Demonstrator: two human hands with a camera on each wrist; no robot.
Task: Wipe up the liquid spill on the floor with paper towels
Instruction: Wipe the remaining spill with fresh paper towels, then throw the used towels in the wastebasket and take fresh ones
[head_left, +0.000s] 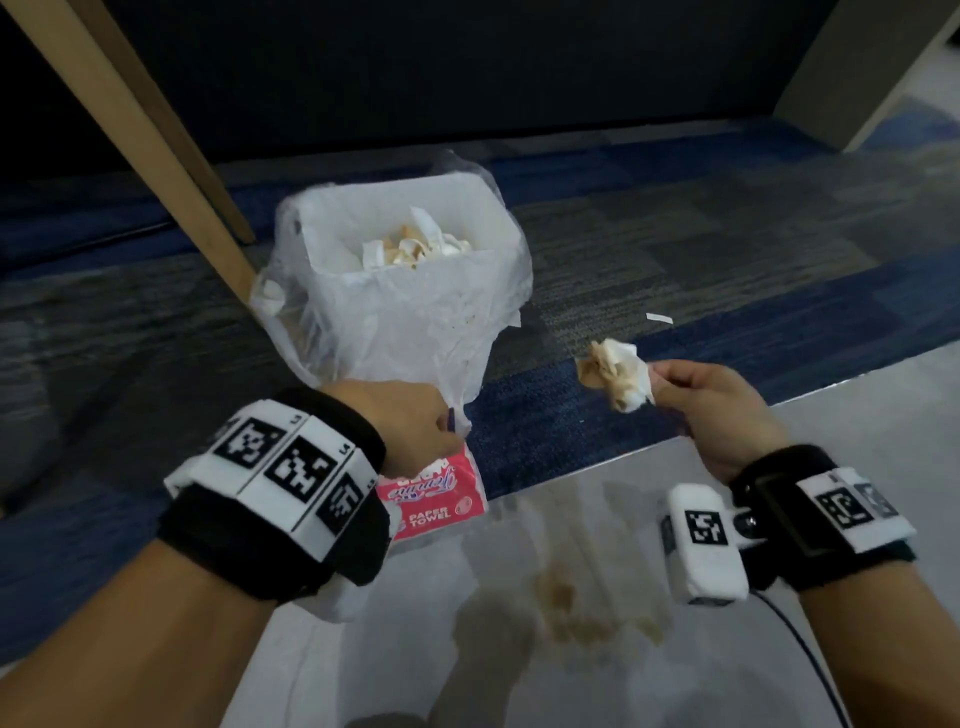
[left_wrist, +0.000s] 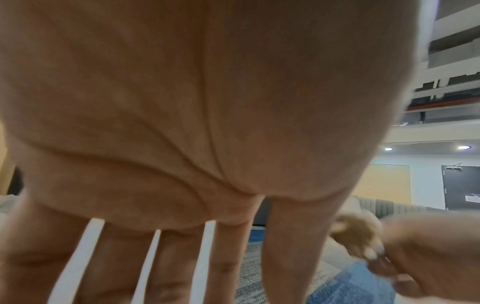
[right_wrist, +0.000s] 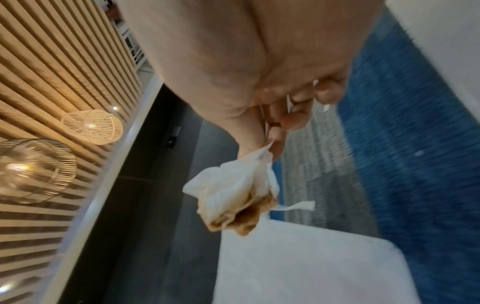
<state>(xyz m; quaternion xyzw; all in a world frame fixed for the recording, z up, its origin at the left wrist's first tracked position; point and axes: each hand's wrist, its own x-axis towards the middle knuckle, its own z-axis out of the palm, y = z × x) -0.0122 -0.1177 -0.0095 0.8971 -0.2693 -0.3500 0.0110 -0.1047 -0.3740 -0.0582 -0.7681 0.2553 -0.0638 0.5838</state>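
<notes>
Pinching one crumpled paper towel wad (head_left: 618, 374) by its whiter, drier end in the right grip (head_left: 727, 410), thumb against curled fingertips, with the brown soaked end pointing free toward the bin (head_left: 415, 301). Hanging over the blue carpet (head_left: 571, 415), just right of the bin and not yet above its mouth. Likely to handle as light, limp and soggy. Apt to tear or drip if squeezed or swung, so best taken at the dry white end, as here, and carried gently.

Spreading the left grip (head_left: 400, 421) with fingers straight, close over the pink paper towel packet (head_left: 441, 499) and at the hem of the bin's plastic liner. Holding nothing that can be made out. Impossible to tell whether touching the liner or only near it.

Counting:
- one wad in hand
- one packet, lying at the seam of carpet and grey floor (head_left: 857, 426)
- one lined bin, with several used wads inside, too tangled to number
- one thin white scrap (head_left: 658, 318) on the carpet beyond
- one spill (head_left: 561, 597), a patch of pale brown smears and blots on the floor below the right wrist

Judging by those smears, not finished wiping. Fresh sheets likely light, soft and dry, best drawn from the packet's opening, hidden here under the left grip.
</notes>
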